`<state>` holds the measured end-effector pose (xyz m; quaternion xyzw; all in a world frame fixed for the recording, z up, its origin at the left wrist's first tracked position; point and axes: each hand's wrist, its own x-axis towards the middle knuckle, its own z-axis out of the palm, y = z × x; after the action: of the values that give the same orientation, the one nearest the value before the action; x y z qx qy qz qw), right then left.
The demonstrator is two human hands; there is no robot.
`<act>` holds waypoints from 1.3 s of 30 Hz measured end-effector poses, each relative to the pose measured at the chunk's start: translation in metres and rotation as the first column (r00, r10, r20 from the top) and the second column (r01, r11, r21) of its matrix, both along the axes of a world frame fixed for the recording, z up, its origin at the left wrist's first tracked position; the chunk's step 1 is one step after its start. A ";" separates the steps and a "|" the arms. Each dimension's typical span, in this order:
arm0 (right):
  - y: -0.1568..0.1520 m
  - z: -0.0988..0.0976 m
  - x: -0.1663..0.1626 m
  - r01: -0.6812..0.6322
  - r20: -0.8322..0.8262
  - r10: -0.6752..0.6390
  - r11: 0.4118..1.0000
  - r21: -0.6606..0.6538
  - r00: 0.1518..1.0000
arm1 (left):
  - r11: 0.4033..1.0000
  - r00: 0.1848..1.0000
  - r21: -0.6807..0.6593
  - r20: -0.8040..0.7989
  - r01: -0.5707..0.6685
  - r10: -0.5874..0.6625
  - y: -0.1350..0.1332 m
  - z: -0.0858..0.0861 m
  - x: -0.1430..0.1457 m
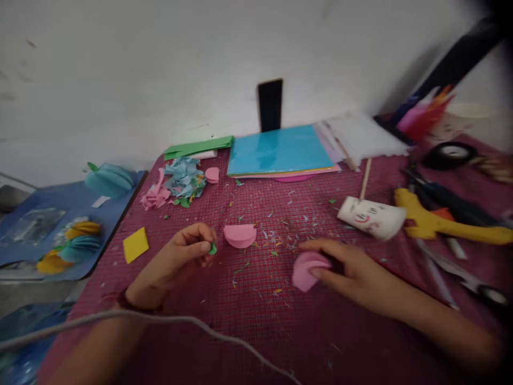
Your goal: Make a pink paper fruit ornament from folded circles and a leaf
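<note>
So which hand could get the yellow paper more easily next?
Probably the left hand: it's much nearer the yellow paper, though pinching a green scrap. The right hand is farther, holding pink paper.

A thin dark-reddish band (pixel 130 305) circles the left wrist (pixel 146 290), lower left of the frame; both forearms (pixel 425 315) are bare.

Pink folded discs (pixel 240 237) are smooth matt paper. Blue sheet pack (pixel 276 152) shows glossy, plastic-like face. Crumpled scraps (pixel 184 176): rough paper. Stick (pixel 365 179) looks like bare wood. Yellow tool (pixel 444 224): smooth plastic look. Table cover (pixel 192 353): matt, cloth-like.
</note>
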<state>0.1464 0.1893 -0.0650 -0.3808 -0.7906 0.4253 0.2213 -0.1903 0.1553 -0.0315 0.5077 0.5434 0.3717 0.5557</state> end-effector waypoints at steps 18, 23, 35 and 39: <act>-0.005 0.016 -0.040 -0.004 -0.473 -0.213 0.909 -0.417 0.855 | 0.982 0.892 -0.125 0.413 -0.144 0.184 0.000 -0.009 0.140; 0.001 0.006 -0.042 -0.037 -0.473 -0.260 0.846 -0.532 0.842 | 0.973 0.887 -0.147 0.403 -0.179 0.224 0.003 -0.011 0.140; -0.001 0.009 -0.041 -0.145 -0.441 -0.218 0.743 -0.654 0.871 | 1.000 0.964 0.012 0.264 -0.022 0.018 -0.002 -0.024 0.125; 0.005 0.011 -0.035 -0.124 -0.476 -0.255 0.766 -0.630 0.841 | 0.996 0.993 0.082 0.106 0.045 -0.053 0.003 -0.015 0.110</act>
<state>0.1117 0.1942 -0.0543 -0.3271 -0.4893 0.7485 0.3055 -0.0799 0.1588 -0.0467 0.5217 0.4849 0.4060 0.5726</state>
